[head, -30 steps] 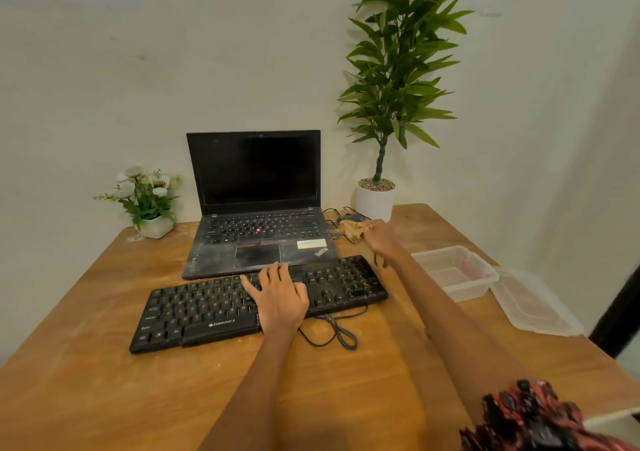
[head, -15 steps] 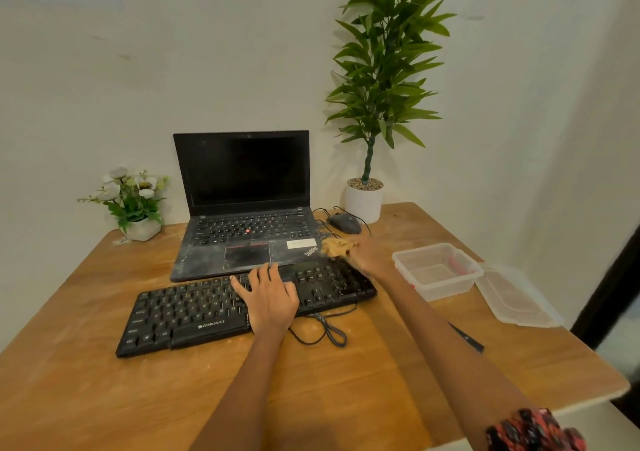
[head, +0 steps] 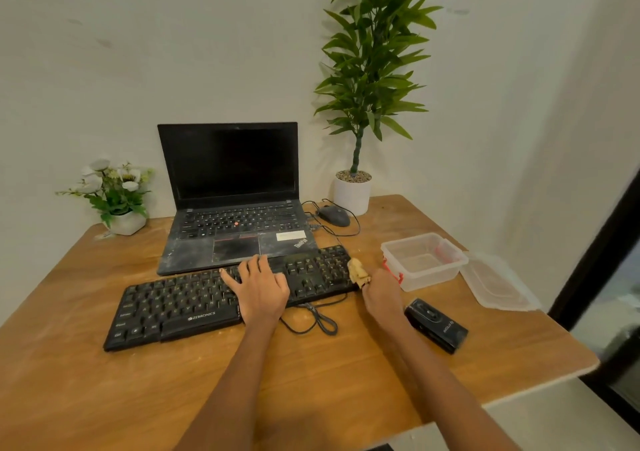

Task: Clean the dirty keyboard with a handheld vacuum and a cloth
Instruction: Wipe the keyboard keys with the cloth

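A: Well, wooden desk (head: 104,398), head cam: person's left hand (head: 261,289) lies flat on the black keyboard (head: 180,306), fingers straight and spread over the middle keys, gripping nothing.

B: Right hand (head: 381,294)?

A: Just off the keyboard's right end, fingers pinched round a small crumpled tan cloth (head: 358,272). Cloth sticks up from the fist and sits at the edge of the numpad; can't tell if it touches the keys.

B: Vacuum?

A: Small black handheld unit (head: 436,326) lies on the desk just right of the right wrist, nobody touching it.

B: Other items?

A: Past the left hand, an open laptop (head: 232,208), screen dark, palm rest smudged w/ dust, front edge right by the keyboard's back edge. Keyboard cable (head: 311,319) loops between the two forearms. Beyond the right hand: clear plastic box (head: 424,260) w/ red clips, its lid (head: 495,284) lying further right. Mouse (head: 334,215) and tall potted plant (head: 360,104) at the back. Small flower pot (head: 114,197) far left of the left hand, by the wall.
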